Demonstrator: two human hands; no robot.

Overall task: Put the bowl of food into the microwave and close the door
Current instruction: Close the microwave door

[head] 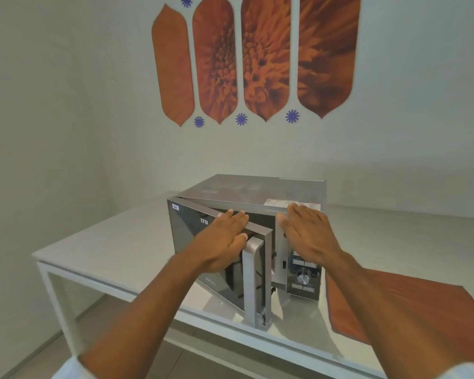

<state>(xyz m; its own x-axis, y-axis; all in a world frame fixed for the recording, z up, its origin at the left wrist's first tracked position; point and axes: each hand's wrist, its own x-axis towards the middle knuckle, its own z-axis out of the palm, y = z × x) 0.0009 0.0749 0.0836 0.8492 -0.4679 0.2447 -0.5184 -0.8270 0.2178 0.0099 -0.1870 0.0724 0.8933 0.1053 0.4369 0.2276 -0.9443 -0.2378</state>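
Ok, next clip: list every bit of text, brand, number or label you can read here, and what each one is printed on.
"IFB": brand on the glass of the microwave door, upper part.
"25PM..": model marking low on the same door; the last characters are too blurred to read.
Small white sticker at the door's top left corner: too small to read.
Label on the microwave's top: blurred.
Control panel button markings: unreadable.

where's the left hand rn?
Head view, centre: left hand lies flat on the partly open microwave door, beside its handle.
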